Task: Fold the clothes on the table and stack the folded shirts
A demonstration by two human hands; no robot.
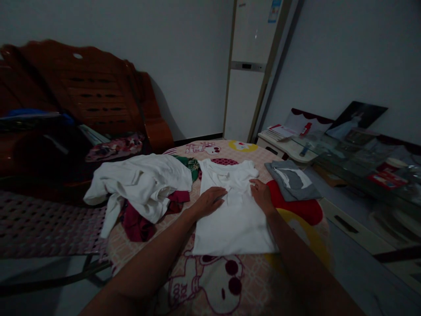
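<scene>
A white shirt (235, 228) lies spread on a round table with a patterned pink cloth (256, 281), its neckline toward the far edge and its sides folded in. My left hand (210, 202) rests flat on the shirt's left part, fingers stretched toward the middle. On the right edge of the shirt lies my right hand (261, 193), its fingers apart on the fabric. Some creases show between the two hands. Neither hand grips anything that I can make out.
Left on the table, a rumpled white garment (144, 180) covers dark red (140, 224) and green cloth (188, 164). A folded grey garment (291, 180) lies at right. Beyond stand a wooden bench (98, 96), a white cabinet (345, 221) and a tall white appliance (246, 96).
</scene>
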